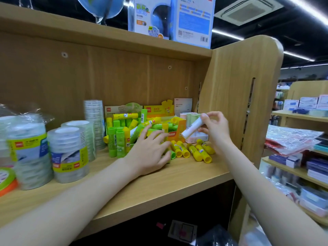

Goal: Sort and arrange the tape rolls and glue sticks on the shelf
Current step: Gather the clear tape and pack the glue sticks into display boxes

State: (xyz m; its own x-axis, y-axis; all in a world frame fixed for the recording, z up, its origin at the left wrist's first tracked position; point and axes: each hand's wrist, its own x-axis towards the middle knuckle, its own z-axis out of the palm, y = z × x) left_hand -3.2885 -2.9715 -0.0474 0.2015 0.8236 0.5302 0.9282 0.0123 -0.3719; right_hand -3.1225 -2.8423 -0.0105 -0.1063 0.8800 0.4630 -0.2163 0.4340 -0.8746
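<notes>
My right hand (215, 128) pinches a white glue stick (192, 128), tilted, above the right end of the wooden shelf (150, 185). My left hand (150, 153) lies over green glue sticks (173, 154) on the shelf board, fingers spread and slightly bent. Several yellow glue sticks (195, 150) lie loose beside it. Behind, green and yellow sticks (122, 132) stand and lie jumbled in orange display boxes (174, 134). Wrapped stacks of clear tape rolls (69, 153) stand at the left, with a taller thin stack (95, 119) further back.
A green and orange tape roll (6, 180) sits at the far left edge. A boxed globe (170, 20) stands on the shelf top. The shelf's side panel (239, 96) closes the right end. Another rack of stationery (298, 157) stands to the right.
</notes>
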